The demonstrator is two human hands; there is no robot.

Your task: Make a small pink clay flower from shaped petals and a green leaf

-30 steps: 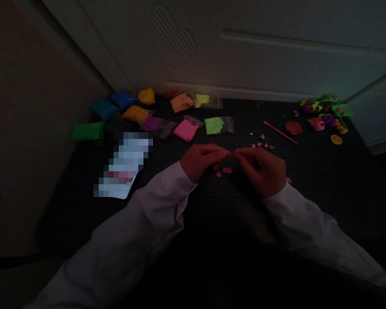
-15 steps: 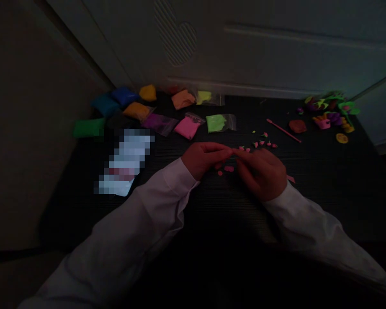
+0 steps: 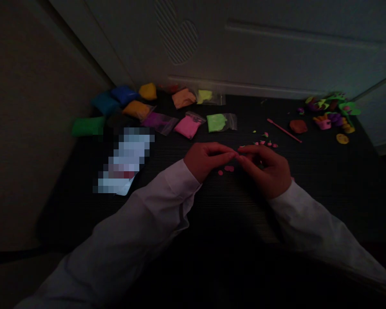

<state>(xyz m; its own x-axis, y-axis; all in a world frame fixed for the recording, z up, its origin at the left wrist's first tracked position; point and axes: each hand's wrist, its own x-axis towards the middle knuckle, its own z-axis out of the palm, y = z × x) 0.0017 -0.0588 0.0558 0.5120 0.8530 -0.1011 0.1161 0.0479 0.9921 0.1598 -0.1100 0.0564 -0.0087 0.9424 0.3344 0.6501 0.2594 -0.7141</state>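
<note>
Our left hand (image 3: 204, 161) and right hand (image 3: 266, 169) nearly meet; we cannot tell whether their grip holds anything. Pink discs (image 3: 229, 168) lie just our side of it, strung crosswise, nearer the left.

Discs (image 3: 231, 168) on table (image 3: 218, 201), packets (image 3: 188, 125) behind, stick (image 3: 284, 130) right, models (image 3: 324, 123) farther right

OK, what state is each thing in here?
Left hand: fingertips pinched together, contents unclear.
Right hand: fingers curled, tips beside the left's, grip unclear.
Phone: screen lit, image pixelated.
Lime-green clay packet: lying flat, partly filled.
Pink clay packet: lying flat.
Pink stick tool: lying unheld.
Pink discs: lying flat.
</note>
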